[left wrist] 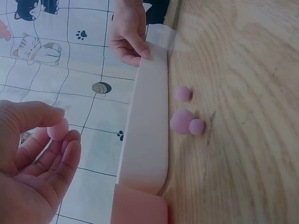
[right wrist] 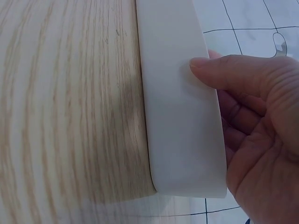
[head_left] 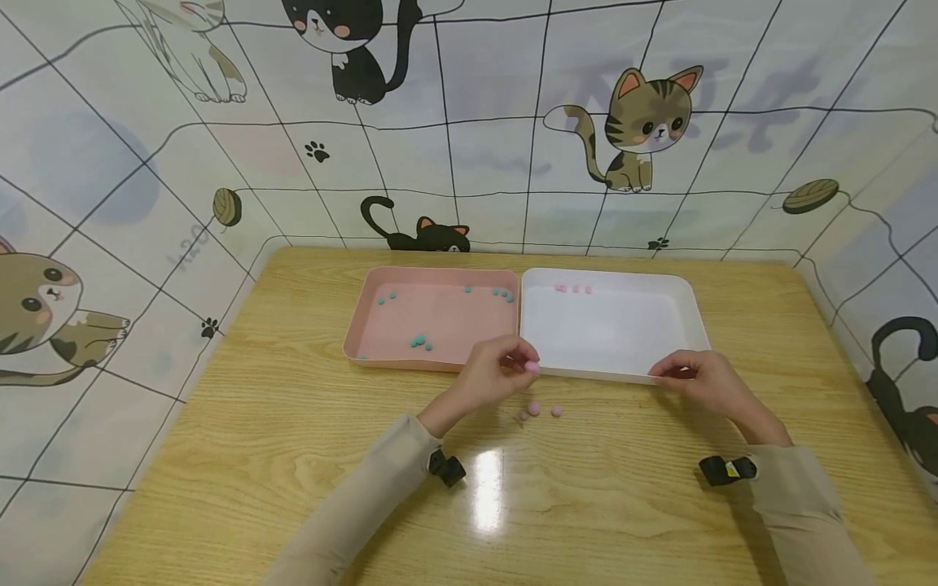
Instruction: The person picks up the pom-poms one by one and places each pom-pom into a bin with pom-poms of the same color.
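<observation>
Between thumb and fingers my left hand (head_left: pixel 493 376) pinches a small pink ball (left wrist: pixel 58 129), held near where the two trays meet. My right hand (head_left: pixel 707 382) grips the front wall of the white tray (right wrist: pixel 180 121) near its right corner, thumb outside and fingers over the rim. Several small pink pieces (head_left: pixel 575 289) lie along the back of that tray. On the table in front of it sit a larger pink ball (left wrist: pixel 182 122), a small one (left wrist: pixel 196 127) touching or very near it, and another pink ball (left wrist: pixel 183 94) a little apart.
Left of the white tray, side by side with it, stands a pink tray (head_left: pixel 447 325) with several small teal balls (head_left: pixel 419 340) scattered in it. Both are on a wooden table (head_left: pixel 586 496). A cat-patterned cloth (head_left: pixel 484 155) rises behind and at both sides.
</observation>
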A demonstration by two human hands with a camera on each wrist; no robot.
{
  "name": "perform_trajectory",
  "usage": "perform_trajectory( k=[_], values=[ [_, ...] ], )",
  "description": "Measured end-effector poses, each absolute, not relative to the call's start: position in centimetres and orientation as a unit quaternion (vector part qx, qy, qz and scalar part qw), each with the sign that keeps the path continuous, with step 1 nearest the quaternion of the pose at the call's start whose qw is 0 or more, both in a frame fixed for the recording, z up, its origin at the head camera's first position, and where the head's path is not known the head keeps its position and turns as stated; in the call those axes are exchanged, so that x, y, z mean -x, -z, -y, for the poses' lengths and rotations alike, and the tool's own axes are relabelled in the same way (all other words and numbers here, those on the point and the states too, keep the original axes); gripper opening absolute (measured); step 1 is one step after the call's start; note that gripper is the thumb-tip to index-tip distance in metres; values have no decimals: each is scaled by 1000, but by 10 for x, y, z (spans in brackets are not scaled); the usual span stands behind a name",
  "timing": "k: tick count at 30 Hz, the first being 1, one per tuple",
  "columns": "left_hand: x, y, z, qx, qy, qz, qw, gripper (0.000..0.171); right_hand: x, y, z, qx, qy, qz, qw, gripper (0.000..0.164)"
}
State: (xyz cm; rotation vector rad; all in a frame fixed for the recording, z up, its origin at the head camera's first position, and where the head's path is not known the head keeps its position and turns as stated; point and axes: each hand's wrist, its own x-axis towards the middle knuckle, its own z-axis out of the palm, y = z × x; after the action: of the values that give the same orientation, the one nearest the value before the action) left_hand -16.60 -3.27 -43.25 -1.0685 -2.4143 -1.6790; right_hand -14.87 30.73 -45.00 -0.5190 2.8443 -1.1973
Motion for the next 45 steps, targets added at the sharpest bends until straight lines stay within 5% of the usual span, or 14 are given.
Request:
perform_trajectory(
  k=[16,26,45],
  values=[
    [174,404,16,318,564,762,-19,10,149,449,-308,167,383,-908,11,9],
    [194,424,-1,257,632,728,-65,9,148,447,-309,164,378,-911,14,11],
    [211,423,-19,201,635,743,-70,11,150,449,-310,171,380,-909,7,10]
  ],
)
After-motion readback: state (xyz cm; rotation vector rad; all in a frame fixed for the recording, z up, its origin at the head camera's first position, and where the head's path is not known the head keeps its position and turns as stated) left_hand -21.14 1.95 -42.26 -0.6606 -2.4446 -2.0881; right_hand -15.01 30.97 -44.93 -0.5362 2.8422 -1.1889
